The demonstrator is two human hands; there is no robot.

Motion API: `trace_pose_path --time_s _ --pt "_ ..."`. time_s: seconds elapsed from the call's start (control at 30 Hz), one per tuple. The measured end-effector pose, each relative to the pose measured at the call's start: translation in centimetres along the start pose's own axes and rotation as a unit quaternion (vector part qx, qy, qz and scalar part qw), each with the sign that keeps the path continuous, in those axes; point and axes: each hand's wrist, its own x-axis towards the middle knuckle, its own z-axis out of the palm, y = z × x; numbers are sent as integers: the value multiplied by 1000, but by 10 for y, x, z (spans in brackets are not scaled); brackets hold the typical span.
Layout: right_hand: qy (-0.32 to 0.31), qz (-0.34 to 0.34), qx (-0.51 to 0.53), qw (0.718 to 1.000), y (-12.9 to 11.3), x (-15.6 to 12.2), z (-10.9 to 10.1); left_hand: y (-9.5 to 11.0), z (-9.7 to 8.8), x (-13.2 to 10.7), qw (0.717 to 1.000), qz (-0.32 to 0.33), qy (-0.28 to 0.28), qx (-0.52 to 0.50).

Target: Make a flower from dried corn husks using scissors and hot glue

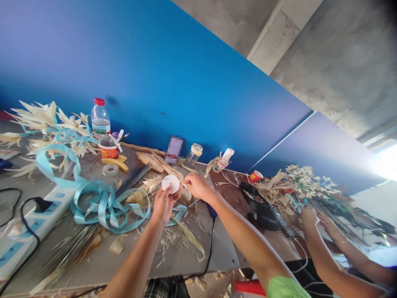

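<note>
At center, your left hand [164, 203] pinches the white disc [169, 181], thumb on its face. Your right hand [198, 186] is just right of it, fingers curled in — can't tell what they grip. Far left: red-capped bottle [101, 119], part-filled with clear liquid; red cup [108, 153] just nearer, contents unclear. Far side, right of center: white cup [220, 165] with something white sticking up. Lidded jar [192, 156] to its left — contents unreadable.
</note>
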Motion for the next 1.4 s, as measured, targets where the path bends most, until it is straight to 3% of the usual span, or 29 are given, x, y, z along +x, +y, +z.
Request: trace_pose_path --time_s 0.1,0.2,0.43,0.53,0.67,0.77,0.87,1.0,1.17,1.4 --pt "-12 -7 -45 999 6 0 -5 0 -1 0 1000 2 -3 0" --pt "-6 0 -27 1000 15 2 -8 1 -2 1 1000 8 8 -2" --pt "-35 -2 198 980 22 -1 -18 1 -3 1 1000 23 8 8" --pt "-48 50 359 931 19 -2 -16 2 -3 1 1000 14 4 -6" --pt "-14 94 576 812 15 -1 -7 0 -2 0 1000 4 -23 4" --pt "48 110 621 775 7 -1 -4 -5 -2 0 998 11 -35 47" --pt "105 80 600 789 -4 -2 -4 -10 -4 2 995 26 -31 92" --pt "157 17 524 837 -12 -3 6 -11 -5 4 993 30 -25 112" --pt "185 -52 367 910 -3 -5 32 -8 0 0 993 22 -34 114" --pt "240 -97 274 926 8 -4 41 -10 2 -3 989 9 -64 136"
